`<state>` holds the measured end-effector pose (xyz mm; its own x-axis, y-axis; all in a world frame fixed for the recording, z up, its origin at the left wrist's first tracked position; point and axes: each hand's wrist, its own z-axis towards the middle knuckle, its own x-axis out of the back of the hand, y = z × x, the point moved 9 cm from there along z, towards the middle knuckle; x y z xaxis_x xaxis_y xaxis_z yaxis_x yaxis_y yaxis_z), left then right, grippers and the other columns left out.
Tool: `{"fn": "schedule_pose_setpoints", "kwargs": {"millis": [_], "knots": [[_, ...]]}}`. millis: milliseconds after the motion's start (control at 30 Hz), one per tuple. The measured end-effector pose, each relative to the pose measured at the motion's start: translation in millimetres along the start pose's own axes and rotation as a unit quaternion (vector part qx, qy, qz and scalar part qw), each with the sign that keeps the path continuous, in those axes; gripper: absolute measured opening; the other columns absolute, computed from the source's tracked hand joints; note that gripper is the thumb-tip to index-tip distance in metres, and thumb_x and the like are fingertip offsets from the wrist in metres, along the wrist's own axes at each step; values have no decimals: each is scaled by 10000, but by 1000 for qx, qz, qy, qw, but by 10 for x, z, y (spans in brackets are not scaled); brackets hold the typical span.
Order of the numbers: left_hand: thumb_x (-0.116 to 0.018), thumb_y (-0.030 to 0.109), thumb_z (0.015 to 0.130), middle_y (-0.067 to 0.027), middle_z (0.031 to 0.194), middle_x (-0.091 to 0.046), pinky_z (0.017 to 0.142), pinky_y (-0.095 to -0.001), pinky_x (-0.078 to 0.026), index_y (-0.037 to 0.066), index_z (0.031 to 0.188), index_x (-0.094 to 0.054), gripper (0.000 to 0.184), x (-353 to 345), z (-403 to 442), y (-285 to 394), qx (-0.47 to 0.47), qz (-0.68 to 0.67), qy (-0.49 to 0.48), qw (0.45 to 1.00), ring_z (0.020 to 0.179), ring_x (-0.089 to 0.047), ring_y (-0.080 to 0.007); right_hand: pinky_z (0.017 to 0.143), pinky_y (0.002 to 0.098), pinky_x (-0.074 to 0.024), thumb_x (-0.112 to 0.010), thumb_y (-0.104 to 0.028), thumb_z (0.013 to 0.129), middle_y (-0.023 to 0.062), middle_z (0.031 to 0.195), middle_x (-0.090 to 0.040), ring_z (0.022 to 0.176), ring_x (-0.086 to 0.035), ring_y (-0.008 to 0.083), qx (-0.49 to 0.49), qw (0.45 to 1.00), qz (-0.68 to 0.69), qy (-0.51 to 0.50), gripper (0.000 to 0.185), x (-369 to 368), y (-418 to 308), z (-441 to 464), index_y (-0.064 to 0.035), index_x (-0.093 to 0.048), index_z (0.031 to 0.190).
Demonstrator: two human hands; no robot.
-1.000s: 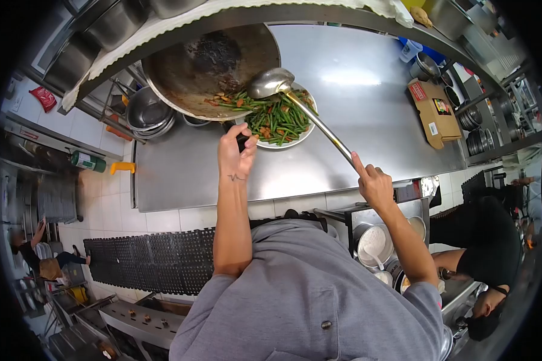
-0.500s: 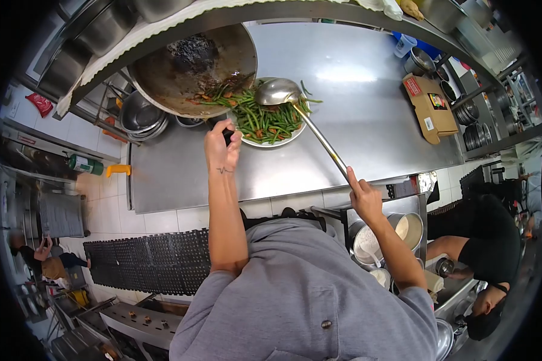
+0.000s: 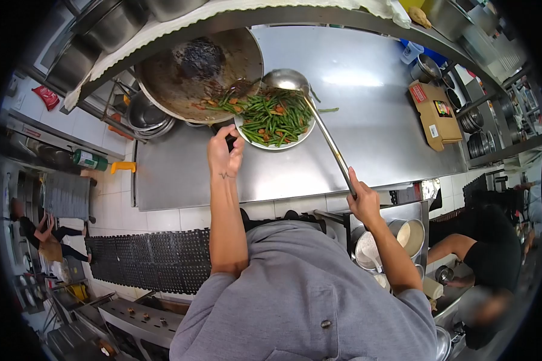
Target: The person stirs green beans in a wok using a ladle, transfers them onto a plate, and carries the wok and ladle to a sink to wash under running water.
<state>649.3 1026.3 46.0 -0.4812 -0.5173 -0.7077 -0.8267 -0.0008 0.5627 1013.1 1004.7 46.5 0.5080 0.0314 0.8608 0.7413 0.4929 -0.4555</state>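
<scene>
I can't read the box (image 3: 435,114) print. Left hand (image 3: 224,151) fingers curl round wok handle (image 3: 230,142); right hand (image 3: 365,201) fingers wrap ladle (image 3: 286,79), now nearer the beans' (image 3: 277,123) far edge than before.

A grey short-sleeved shirt (image 3: 271,289) with a button (image 3: 326,324) is worn; below the fingers (image 3: 239,145) of the left hand (image 3: 223,151), the wrist (image 3: 223,184) is marked by a zigzag line (image 3: 226,175).
</scene>
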Motion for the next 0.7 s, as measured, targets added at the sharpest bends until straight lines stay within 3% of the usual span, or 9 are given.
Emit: {"fn": "schedule_pose_setpoints", "kwargs": {"millis": [167, 333, 600, 700], "knots": [[-594, 79, 822, -71, 685, -489, 330, -215, -244, 35, 745, -469, 153, 63, -66, 18, -12, 29, 22, 999, 490, -428, -127, 505, 388, -464, -616, 7, 639, 85, 634, -519, 512, -530, 271, 91, 996, -16, 13, 776, 23, -413, 550, -171, -435, 1373], [-595, 70, 814, -74, 682, -490, 326, -215, -243, 39, 736, -461, 158, 61, -162, 47, -40, 34, 21, 998, 481, -422, -122, 440, 375, -459, -578, -9, 677, 48, 661, -508, 535, -553, 236, 203, 974, -100, 26, 766, -230, -817, 829, -225, -403, 1390], [-596, 90, 824, -58, 683, -486, 329, -210, -252, 56, 736, -453, 172, 86, -89, 54, -32, 11, 12, 999, 485, -418, -117, 432, 344, -463, -561, -27, 688, 49, 655, -478, 525, -530, 215, 217, 956, -195, 26, 746, -282, -289, 656, -193, -397, 1396], [-592, 95, 833, -52, 683, -482, 330, -209, -256, 59, 751, -454, 164, 171, 30, -43, 16, -34, -6, 999, 488, -420, -119, 432, 330, -465, -566, -26, 672, 51, 669, -480, 532, -527, 213, 211, 947, -239, 27, 762, -187, -110, 586, -189, -397, 1398]]}}
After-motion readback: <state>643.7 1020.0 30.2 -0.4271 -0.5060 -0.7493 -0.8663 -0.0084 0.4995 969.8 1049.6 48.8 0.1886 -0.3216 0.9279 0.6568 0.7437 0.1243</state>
